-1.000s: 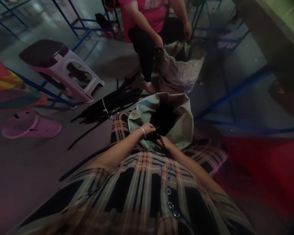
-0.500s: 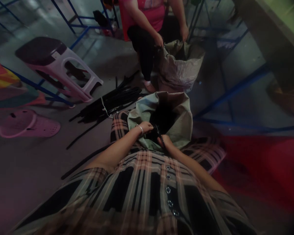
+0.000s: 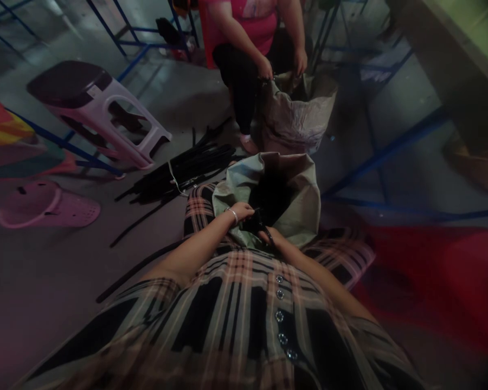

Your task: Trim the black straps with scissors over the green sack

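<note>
An open pale-green woven sack [image 3: 303, 216] sits between my knees, its inside dark with black material. Over its near rim, my left hand [image 3: 243, 210] pinches the end of a black strip, mostly lost in the shadow. A long black strip [image 3: 134, 273] passes under my left forearm, perhaps the same one. My right hand [image 3: 267, 236] is closed around the dark handles of a pair of scissors [image 3: 270, 236]. Their blades point at the fingertips of my left hand and look nearly together; the cut itself is too dark to make out.
A tied bundle of black strips [image 3: 179, 170] lies on the floor to the left, near a pink basket [image 3: 75, 210] and a plastic stool [image 3: 122, 119]. Opposite, a person in pink [image 3: 260, 27] holds another sack [image 3: 296, 116]. Blue metal frames [image 3: 390, 146] stand at the right.
The scissor blades, spread apart before, now look closer together. The black strip on the floor has shifted slightly left. The person opposite has lowered one hand a little at their sack.
</note>
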`<control>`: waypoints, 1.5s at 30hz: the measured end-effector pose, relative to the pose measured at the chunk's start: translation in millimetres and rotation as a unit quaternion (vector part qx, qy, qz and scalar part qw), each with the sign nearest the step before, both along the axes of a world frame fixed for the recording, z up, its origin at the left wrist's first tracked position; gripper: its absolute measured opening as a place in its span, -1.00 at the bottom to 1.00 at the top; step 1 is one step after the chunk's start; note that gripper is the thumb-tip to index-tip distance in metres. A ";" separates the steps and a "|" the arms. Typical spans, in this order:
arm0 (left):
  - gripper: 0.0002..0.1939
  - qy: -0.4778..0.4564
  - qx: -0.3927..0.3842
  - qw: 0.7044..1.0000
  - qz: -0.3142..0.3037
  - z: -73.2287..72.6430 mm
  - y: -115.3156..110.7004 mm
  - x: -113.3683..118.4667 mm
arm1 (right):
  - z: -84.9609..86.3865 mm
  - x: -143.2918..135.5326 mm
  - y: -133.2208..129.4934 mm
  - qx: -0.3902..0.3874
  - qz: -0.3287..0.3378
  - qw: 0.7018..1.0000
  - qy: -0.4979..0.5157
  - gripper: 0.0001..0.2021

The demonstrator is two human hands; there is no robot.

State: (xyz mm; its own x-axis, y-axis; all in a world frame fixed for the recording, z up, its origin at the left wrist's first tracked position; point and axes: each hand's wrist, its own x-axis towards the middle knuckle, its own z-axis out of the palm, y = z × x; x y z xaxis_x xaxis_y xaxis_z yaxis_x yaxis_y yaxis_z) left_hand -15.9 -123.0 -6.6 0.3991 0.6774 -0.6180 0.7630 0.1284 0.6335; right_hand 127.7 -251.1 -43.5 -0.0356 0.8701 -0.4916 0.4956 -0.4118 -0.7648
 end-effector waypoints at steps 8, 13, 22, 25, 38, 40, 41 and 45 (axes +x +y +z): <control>-0.78 0.019 0.019 0.998 -0.061 -10.1 -8.3 6.3 | -6.8 1.8 -1.3 0.023 0.024 0.999 -0.009 -0.82; -0.79 0.018 0.013 0.998 -0.057 -3.1 -7.3 6.7 | -9.4 -0.2 -2.6 0.050 0.029 0.996 -0.068 -0.75; -0.78 -0.013 -0.022 0.999 -0.040 8.3 -2.2 1.7 | -11.4 1.4 -1.6 0.051 -0.014 0.993 -0.105 -0.72; -0.79 -0.009 -0.010 0.999 -0.029 8.0 -2.2 1.4 | -12.2 0.8 -1.7 0.046 -0.025 0.993 -0.106 -0.71; -0.84 0.007 -0.030 0.999 -0.011 16.8 -5.0 -2.4 | -4.3 -3.1 -0.8 0.022 -0.006 0.992 -0.126 -0.71; -0.85 0.012 -0.025 1.000 -0.010 17.5 -4.8 -2.8 | -4.9 -2.9 -0.4 0.022 -0.006 0.991 -0.133 -0.71; -0.85 0.014 -0.021 1.000 -0.009 17.2 -4.5 -3.0 | -5.3 -2.4 -0.1 0.025 -0.008 0.990 -0.138 -0.70; -0.84 0.006 -0.001 1.000 0.009 13.6 -1.6 -3.4 | -5.4 0.3 0.3 0.039 -0.019 0.992 -0.121 -0.70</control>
State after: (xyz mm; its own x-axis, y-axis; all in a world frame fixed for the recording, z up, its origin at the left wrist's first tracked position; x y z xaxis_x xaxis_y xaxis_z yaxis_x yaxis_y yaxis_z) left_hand -19.3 -124.6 7.0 0.3789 0.6829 -0.6246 0.7687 0.1436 0.6233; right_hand 128.0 -250.8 -49.0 0.1083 0.9043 -0.4128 0.6537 -0.3777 -0.6558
